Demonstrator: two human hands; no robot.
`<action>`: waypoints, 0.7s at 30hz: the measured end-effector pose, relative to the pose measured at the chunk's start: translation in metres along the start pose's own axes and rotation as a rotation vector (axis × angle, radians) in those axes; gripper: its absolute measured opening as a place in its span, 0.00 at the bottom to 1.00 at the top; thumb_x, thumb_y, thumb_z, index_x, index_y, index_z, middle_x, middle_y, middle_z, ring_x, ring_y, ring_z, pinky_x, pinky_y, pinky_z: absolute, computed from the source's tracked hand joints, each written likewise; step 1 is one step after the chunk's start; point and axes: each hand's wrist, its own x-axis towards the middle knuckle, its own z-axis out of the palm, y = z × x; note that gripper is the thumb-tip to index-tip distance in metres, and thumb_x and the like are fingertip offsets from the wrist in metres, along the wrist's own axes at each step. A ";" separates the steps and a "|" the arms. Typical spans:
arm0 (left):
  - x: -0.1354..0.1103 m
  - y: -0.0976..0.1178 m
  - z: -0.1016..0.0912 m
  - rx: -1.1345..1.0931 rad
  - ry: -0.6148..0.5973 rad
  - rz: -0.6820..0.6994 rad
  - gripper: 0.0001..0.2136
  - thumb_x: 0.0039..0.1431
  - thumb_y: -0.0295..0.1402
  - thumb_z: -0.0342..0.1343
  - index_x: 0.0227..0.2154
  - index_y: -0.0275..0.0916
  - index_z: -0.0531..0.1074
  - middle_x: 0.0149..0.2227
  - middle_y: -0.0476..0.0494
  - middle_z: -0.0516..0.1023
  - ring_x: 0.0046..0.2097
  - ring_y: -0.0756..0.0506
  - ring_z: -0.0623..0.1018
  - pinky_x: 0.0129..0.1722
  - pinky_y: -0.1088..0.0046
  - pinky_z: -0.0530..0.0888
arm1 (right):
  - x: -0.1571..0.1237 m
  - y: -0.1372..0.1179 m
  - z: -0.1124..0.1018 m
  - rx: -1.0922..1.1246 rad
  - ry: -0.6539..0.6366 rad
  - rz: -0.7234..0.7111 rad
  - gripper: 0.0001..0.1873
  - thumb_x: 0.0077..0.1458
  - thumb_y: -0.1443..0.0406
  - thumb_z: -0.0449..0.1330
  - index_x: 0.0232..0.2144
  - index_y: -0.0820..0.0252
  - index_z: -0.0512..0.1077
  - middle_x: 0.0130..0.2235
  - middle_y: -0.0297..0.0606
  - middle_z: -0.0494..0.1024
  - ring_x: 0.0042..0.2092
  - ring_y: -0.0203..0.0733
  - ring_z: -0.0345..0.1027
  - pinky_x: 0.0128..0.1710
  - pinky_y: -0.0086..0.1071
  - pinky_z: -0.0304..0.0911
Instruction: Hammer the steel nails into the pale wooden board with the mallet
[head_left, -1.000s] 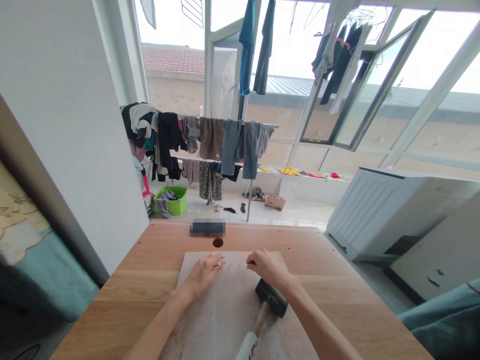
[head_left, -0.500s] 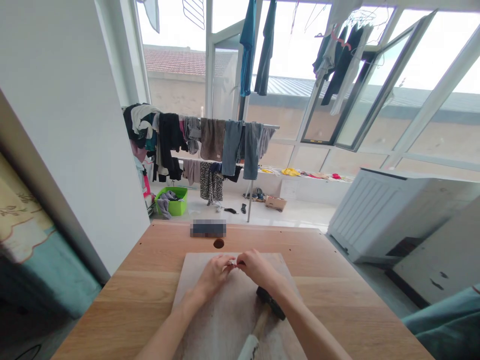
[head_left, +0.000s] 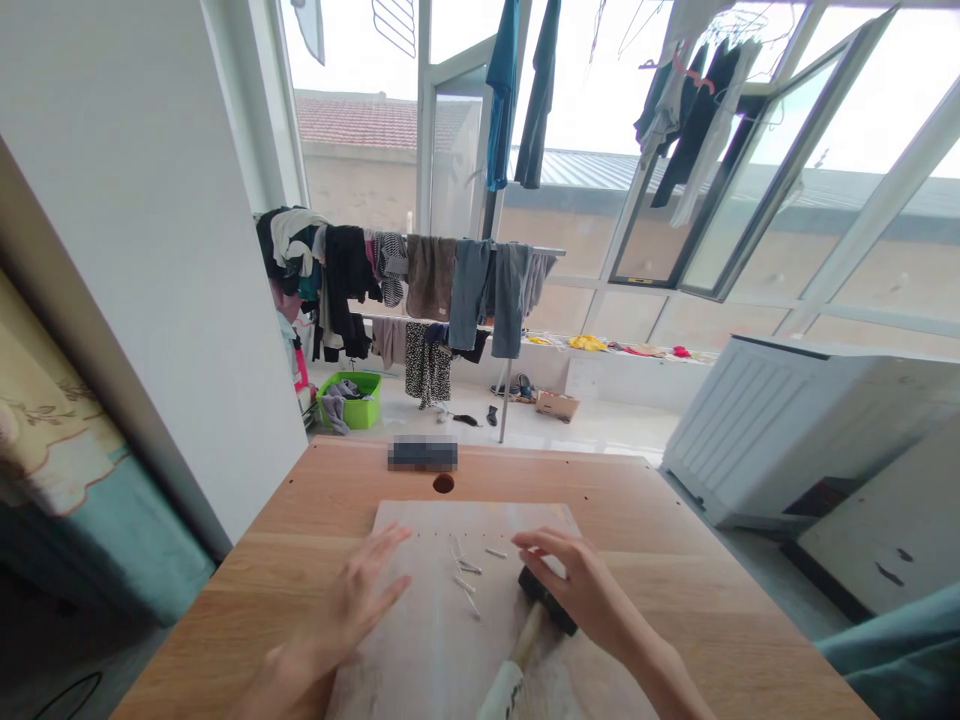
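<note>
A pale board (head_left: 420,650) lies on the wooden table, with several small thin whitish sticks (head_left: 466,585) scattered near its middle; their exact kind is too small to tell. A row of tiny dark dots runs across the board's far part. My left hand (head_left: 364,590) hovers at the board's left edge, slightly blurred, fingers apart and holding nothing. On the other side, my right hand (head_left: 574,575) is above the black head of a hammer (head_left: 551,605), thumb and fingers apart, with nothing in it. The hammer's wooden handle and white grip point toward me.
Beyond the board, the wooden table (head_left: 247,590) has a round hole and a blurred dark item (head_left: 422,454) near its far edge. A drying rack with clothes (head_left: 431,265) and a green basket (head_left: 367,405) stand behind. To the right is a white ribbed appliance (head_left: 739,430).
My hands were together over the board, pinching something small. They have moved apart to either side, fingers opened, and the whitish sticks now lie loose on the board.
</note>
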 end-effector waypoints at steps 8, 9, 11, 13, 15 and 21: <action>-0.099 -0.028 0.006 0.199 0.313 -0.023 0.15 0.65 0.45 0.52 0.51 0.49 0.74 0.53 0.46 0.79 0.52 0.42 0.81 0.49 0.69 0.80 | -0.118 0.119 0.020 -0.451 0.309 0.069 0.16 0.63 0.56 0.54 0.46 0.50 0.78 0.45 0.41 0.85 0.46 0.49 0.80 0.44 0.38 0.76; -0.105 -0.025 0.011 0.189 0.315 -0.011 0.16 0.66 0.45 0.51 0.52 0.50 0.73 0.55 0.47 0.78 0.52 0.42 0.80 0.50 0.71 0.80 | -0.124 0.124 0.027 -0.524 0.289 -0.007 0.14 0.62 0.57 0.56 0.45 0.48 0.79 0.45 0.41 0.85 0.45 0.51 0.80 0.42 0.40 0.77; -0.114 -0.020 0.018 0.169 0.316 0.021 0.16 0.66 0.45 0.50 0.53 0.53 0.72 0.59 0.50 0.75 0.54 0.42 0.79 0.50 0.73 0.79 | -0.126 0.128 0.040 -0.650 0.250 -0.125 0.13 0.58 0.59 0.59 0.43 0.47 0.80 0.48 0.43 0.84 0.46 0.57 0.80 0.40 0.44 0.77; -0.119 -0.022 0.018 0.167 0.321 0.007 0.17 0.65 0.45 0.50 0.54 0.54 0.72 0.60 0.51 0.74 0.55 0.42 0.79 0.51 0.72 0.79 | -0.120 0.122 0.052 -0.684 0.235 -0.149 0.14 0.56 0.61 0.61 0.44 0.47 0.80 0.51 0.44 0.83 0.46 0.60 0.79 0.40 0.47 0.77; -0.124 -0.032 0.009 0.188 0.327 -0.074 0.17 0.65 0.46 0.50 0.53 0.53 0.73 0.60 0.50 0.74 0.55 0.41 0.78 0.51 0.69 0.79 | -0.108 0.109 0.066 -0.594 0.250 -0.067 0.16 0.58 0.60 0.60 0.48 0.49 0.78 0.51 0.44 0.83 0.47 0.58 0.79 0.43 0.46 0.77; -0.132 -0.094 -0.053 0.343 0.407 -0.321 0.20 0.61 0.52 0.49 0.45 0.45 0.77 0.54 0.42 0.78 0.50 0.38 0.81 0.45 0.66 0.82 | -0.066 0.037 0.122 -0.252 0.241 -0.102 0.21 0.61 0.60 0.59 0.56 0.54 0.72 0.58 0.45 0.77 0.55 0.51 0.75 0.51 0.38 0.75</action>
